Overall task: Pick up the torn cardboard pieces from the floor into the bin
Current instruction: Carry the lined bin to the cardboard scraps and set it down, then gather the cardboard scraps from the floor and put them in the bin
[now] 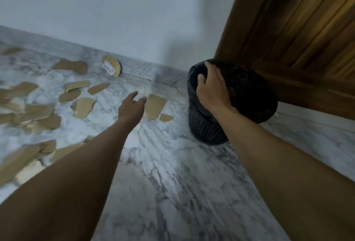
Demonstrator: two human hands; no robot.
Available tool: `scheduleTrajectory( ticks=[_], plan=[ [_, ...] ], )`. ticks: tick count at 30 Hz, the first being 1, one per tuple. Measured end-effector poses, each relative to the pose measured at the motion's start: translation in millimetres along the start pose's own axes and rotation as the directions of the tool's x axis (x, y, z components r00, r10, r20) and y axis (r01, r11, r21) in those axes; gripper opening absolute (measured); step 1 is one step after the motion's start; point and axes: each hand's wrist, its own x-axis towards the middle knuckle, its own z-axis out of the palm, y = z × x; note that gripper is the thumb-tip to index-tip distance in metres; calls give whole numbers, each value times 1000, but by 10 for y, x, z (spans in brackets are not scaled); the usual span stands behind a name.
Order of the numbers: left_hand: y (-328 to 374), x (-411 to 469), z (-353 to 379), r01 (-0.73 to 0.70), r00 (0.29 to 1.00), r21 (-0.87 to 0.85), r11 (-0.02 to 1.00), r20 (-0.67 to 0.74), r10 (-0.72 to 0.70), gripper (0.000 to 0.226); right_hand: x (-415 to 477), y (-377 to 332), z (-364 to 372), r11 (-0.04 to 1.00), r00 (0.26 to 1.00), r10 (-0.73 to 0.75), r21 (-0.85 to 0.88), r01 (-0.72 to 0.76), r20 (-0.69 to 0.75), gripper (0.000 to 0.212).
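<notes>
Several torn brown cardboard pieces lie scattered over the marble floor on the left. One larger piece lies just beyond my left hand, whose fingers are apart and hold nothing. A small scrap sits beside it. Another piece with a white label leans against the skirting. A black ribbed bin with a black liner bag stands at the right, tilted toward me. My right hand grips its near rim.
A white wall with a marble skirting runs behind the pieces. A brown wooden door stands right behind the bin. Grey-veined marble floor stretches between my arms.
</notes>
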Motion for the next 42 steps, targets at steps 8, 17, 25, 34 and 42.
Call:
scheduleTrajectory(
  ticks=[8,17,25,34,42],
  plan=[
    [-1696,86,-827,238,958,578,781,-272,-91,78,-174,-200,1645,991,966,-133,32,129,222,52],
    [-2765,316,-1256,391,881,641,660,-469,-66,93,528,363,3148,926,859,373,-197,-322,350,93],
    [-2919,612,-1905,464,868,593,658,-451,-206,127,694,-133,4137,946,912,61,-316,76,404,74],
    [-3197,471,-2026,466,770,616,635,-636,52,96,863,-1099,4812,977,916,-96,-142,162,390,87],
    [-3270,545,-2043,482,762,543,688,-647,-23,111,739,-1956,5226,885,685,-232,-142,443,691,93]
  ],
)
